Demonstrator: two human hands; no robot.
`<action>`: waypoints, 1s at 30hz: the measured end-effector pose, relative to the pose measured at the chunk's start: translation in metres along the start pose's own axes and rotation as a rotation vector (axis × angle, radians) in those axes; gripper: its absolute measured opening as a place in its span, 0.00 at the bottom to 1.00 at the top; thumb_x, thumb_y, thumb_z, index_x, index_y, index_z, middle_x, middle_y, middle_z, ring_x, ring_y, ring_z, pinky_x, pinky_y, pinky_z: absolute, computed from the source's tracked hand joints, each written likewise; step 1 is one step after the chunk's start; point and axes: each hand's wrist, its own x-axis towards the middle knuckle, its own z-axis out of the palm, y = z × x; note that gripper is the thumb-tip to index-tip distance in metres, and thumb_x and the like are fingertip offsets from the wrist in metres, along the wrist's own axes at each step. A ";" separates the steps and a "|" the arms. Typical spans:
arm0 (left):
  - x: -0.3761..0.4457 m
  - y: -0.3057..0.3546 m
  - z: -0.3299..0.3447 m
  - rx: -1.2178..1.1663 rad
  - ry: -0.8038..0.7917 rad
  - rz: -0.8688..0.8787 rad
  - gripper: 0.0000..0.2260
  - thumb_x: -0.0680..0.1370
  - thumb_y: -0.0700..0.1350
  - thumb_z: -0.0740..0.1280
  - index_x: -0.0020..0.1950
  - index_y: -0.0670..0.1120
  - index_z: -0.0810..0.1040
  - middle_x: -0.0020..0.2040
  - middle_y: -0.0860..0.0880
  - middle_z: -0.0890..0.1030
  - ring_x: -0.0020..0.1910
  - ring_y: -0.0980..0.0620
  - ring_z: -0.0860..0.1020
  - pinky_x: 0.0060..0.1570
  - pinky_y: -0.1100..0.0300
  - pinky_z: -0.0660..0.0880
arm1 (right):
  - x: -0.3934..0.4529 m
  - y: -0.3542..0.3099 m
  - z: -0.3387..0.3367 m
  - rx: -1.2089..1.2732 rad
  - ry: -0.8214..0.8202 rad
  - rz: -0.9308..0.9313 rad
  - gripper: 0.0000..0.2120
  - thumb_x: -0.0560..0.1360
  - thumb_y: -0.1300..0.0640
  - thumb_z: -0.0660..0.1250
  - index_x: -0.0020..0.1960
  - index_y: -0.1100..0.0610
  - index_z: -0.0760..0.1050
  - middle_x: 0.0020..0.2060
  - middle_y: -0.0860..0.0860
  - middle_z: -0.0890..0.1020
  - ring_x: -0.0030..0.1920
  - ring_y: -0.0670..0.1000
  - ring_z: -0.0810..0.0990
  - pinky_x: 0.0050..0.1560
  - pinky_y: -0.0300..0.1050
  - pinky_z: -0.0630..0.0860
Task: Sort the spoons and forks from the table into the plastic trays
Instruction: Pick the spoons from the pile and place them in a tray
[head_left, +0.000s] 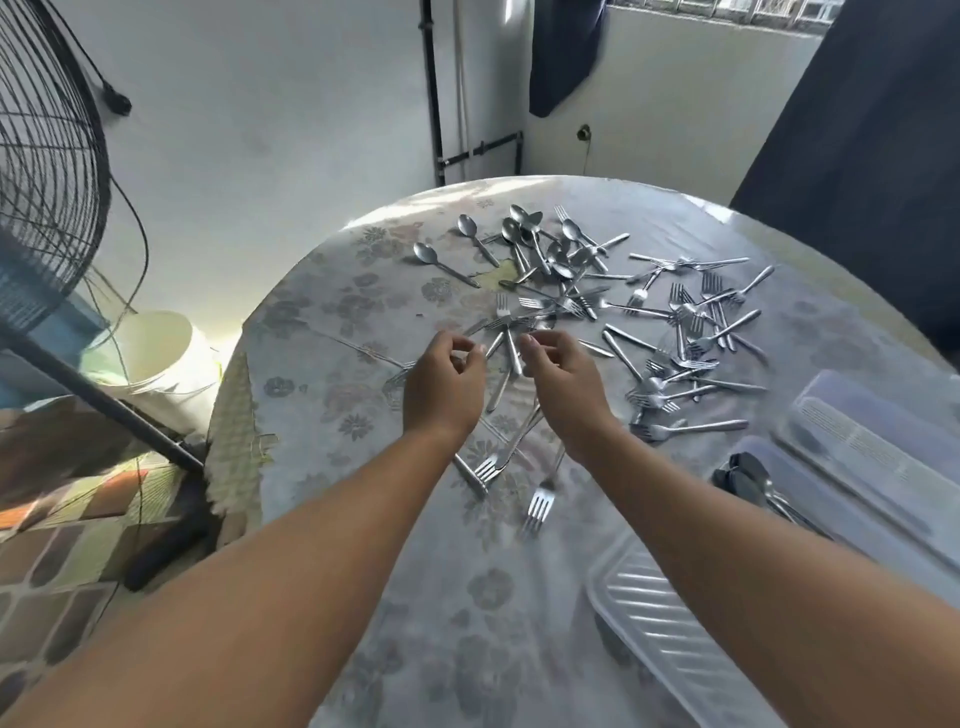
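From beside the table, the nearest item is a ribbed clear plastic tray (670, 634) at 5 o'clock, with nothing visible in it. Just beyond it, at 4 o'clock, a second tray (810, 467) holds a few pieces of cutlery with dark bowls at one end; a third, lidded tray (883, 436) lies past that, at 3 o'clock.

Loose forks (540, 504) lie between the person's forearms at 6 o'clock. Both hands hover above the middle of the round table (311, 322). The left hand (444, 384) has its fingers curled toward the thumb; whether it pinches a handle cannot be told. The right hand (563, 374) is curled the same way, and no utensil is plainly gripped in it.

Just past the fingertips, at 12 o'clock, several forks (511, 317) cross in a star-shaped tangle. A wider scatter of forks (691, 332) spreads toward 2 o'clock. The spoons (540, 244) cluster farthest away, at 12 o'clock near the rim.

Recommended procedure for this step: select the topmost piece of the tangle. Pinch one handle near its free end. Lift straight up so crossed tines do not drag neighbours. Take one type per hand to avoid re-sorting at the trays.
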 end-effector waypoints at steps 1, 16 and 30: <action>0.006 0.000 0.000 0.001 -0.005 -0.003 0.07 0.82 0.52 0.66 0.52 0.49 0.78 0.39 0.54 0.80 0.38 0.56 0.78 0.36 0.61 0.71 | 0.005 0.001 0.003 0.004 0.005 0.008 0.09 0.81 0.44 0.68 0.56 0.47 0.78 0.49 0.48 0.85 0.51 0.49 0.84 0.51 0.46 0.79; 0.155 -0.053 0.026 0.081 -0.210 0.072 0.11 0.83 0.54 0.64 0.58 0.49 0.78 0.45 0.50 0.82 0.43 0.51 0.80 0.45 0.54 0.79 | 0.104 0.035 0.095 -0.010 0.189 0.086 0.07 0.81 0.50 0.70 0.57 0.52 0.79 0.48 0.46 0.84 0.49 0.45 0.83 0.50 0.42 0.80; 0.260 -0.094 0.058 0.372 -0.565 0.273 0.18 0.83 0.56 0.61 0.70 0.52 0.76 0.62 0.45 0.79 0.62 0.42 0.75 0.61 0.46 0.76 | 0.188 0.069 0.065 -0.782 0.577 0.435 0.08 0.81 0.54 0.62 0.57 0.53 0.77 0.51 0.54 0.82 0.54 0.59 0.78 0.52 0.51 0.75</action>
